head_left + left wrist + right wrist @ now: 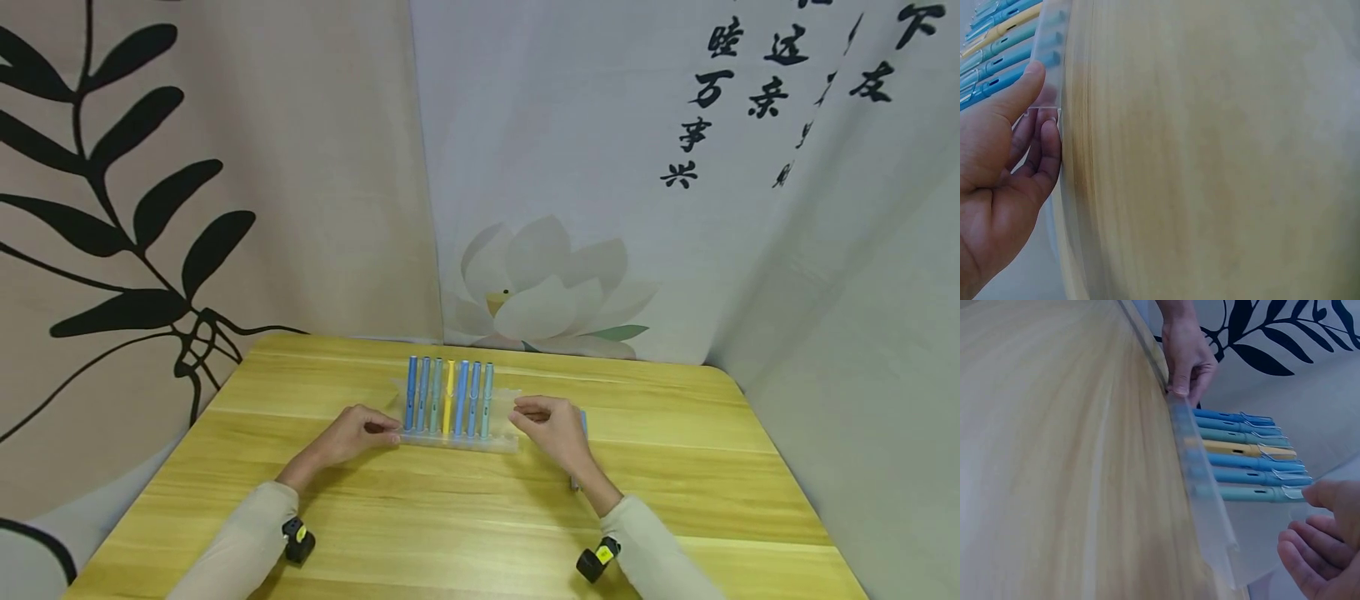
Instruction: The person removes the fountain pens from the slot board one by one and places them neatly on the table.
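Observation:
A clear plastic pen stand [498, 444] holds a row of several pens upright: blue ones, pale green ones and one yellow pen [449, 400] in the middle. My left hand [362, 431] pinches the stand's left end; in the left wrist view the thumb [1034, 76] lies on its front face, with fingers behind and below. Just off the stand's right end is my right hand [550, 425], its fingers loosely bent and nothing in them. In the right wrist view that hand [1329, 540] hovers beside the pale green end pen [1254, 493]; whether the thumb touches its clip is unclear.
Another blue pen [583, 422] lies on the wooden table [420, 533], partly hidden under my right wrist. Behind the table's back edge hang cloth walls printed with leaves [172, 200], a lotus [555, 283] and black characters.

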